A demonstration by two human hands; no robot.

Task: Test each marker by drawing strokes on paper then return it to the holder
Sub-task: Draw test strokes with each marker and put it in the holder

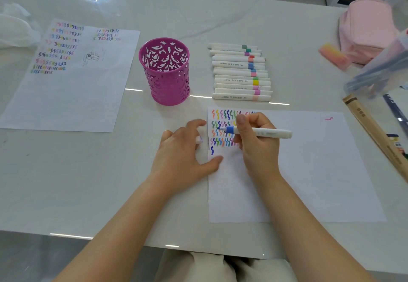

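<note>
Right, we have the right hand (258, 142) wrapped around a white marker (268, 132) with a blue band, thumb and fingers pinching it near the front. Its tip sits over the upper left corner of the paper (309, 171), among rows of coloured squiggles. One dark blue squiggle (212, 150) stands alone below those rows, hard against the sheet's left edge. The left hand (181, 155) rests at that same edge, thumb pressed onto the paper, fingers loosely curled over a small white cap (202, 147) — it is blurred, so we cannot tell how firmly it is held. Up beyond the hands the purple holder (164, 71) stands upright on the table (66, 182), its walls cut in a leafy pattern. Just to its right the other markers (240, 71) lie in a neat row, side by side, colour bands toward the right. Far left we see a second sheet (66, 96) covered in small strokes and a faint sketch. Off to the right — a pink pouch (366, 29), a pink-and-yellow eraser (333, 56) and a clear plastic box (379, 67).
</note>
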